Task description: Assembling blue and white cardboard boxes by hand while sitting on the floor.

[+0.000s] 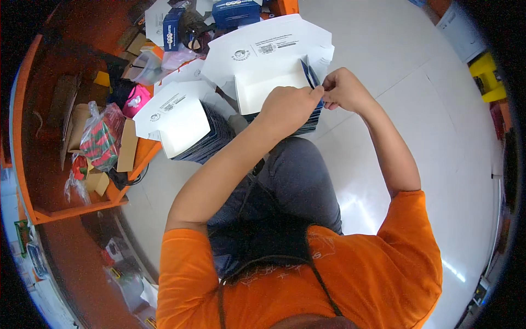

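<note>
Both hands are at the right side of an open cardboard box [264, 88], white inside, which tops a stack of nested boxes with dark blue outsides. My left hand [293, 107] is closed over the near right corner, its thumb and fingers pinching the side wall. From the right, my right hand [346, 90] pinches the same dark blue side flap [310, 73]; its fingertips almost meet those of the left. The box's broad white lid [274, 44] stands spread out at the far side. Exactly which fold lies between the fingers is partly hidden.
Left of this stack rises a second stack of nested boxes [189, 129]. An orange shelf unit [82, 211] at the left holds cartons, a plastic-wrapped striped bundle [103, 137] and a clear tub [147, 67]. Small blue boxes [236, 13] lie at the far side. Pale floor tiles [394, 38] extend rightward.
</note>
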Tool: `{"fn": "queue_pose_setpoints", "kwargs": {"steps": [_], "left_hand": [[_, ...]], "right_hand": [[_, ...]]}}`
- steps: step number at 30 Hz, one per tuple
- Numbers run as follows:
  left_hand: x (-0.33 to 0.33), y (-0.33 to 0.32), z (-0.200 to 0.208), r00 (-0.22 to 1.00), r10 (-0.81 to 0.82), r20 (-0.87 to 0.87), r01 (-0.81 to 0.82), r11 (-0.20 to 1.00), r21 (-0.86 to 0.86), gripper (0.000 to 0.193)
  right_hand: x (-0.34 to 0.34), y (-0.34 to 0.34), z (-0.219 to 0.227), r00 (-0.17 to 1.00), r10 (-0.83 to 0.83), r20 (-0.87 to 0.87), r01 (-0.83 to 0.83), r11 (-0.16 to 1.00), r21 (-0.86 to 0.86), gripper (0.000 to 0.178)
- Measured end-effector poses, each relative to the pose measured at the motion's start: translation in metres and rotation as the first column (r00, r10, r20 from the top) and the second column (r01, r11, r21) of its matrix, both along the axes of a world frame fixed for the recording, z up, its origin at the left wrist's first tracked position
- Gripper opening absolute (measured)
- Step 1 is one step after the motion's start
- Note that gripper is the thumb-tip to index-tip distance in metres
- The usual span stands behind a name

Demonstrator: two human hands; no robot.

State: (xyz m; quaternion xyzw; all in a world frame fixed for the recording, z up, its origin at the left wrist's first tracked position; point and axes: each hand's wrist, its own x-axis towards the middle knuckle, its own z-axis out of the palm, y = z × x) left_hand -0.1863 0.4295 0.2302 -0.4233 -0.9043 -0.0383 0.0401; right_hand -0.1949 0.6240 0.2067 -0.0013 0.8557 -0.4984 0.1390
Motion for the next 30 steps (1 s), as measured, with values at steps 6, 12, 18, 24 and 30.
{"fn": "queue_pose_setpoints", "kwargs": {"steps": [6, 12, 18, 24, 30], "left_hand": [[-0.002, 0.001, 0.001, 1.0, -0.024, -0.018, 0.022, 0.997, -0.075, 0.03], [0.005, -0.004, -0.016, 0.996, -0.004, -0.088, 0.002, 1.0, -0.021, 0.036], [0.013, -0.004, -0.005, 1.0, -0.017, 0.022, 0.02, 0.989, -0.149, 0.048], [0.004, -0.07, -0.009, 0.911, 0.376, -0.17, -0.211, 0.778, 0.591, 0.042], [-0.005, -0.087, -0.009, 0.708, 0.533, 0.464, -0.692, 0.655, 0.303, 0.038]], "right_hand": [[0.001, 0.0, 0.0, 1.0, -0.007, -0.002, 0.007, 1.0, -0.013, 0.009], [0.004, -0.004, 0.001, 1.0, -0.009, -0.007, 0.009, 1.0, -0.012, 0.01], [0.012, -0.002, 0.002, 1.0, 0.008, -0.006, -0.008, 0.998, -0.058, 0.012], [0.014, -0.013, 0.019, 0.957, -0.292, 0.004, 0.292, 0.956, -0.036, 0.037], [-0.004, -0.016, 0.004, 0.978, -0.199, -0.062, 0.202, 0.978, 0.058, 0.047]]}}
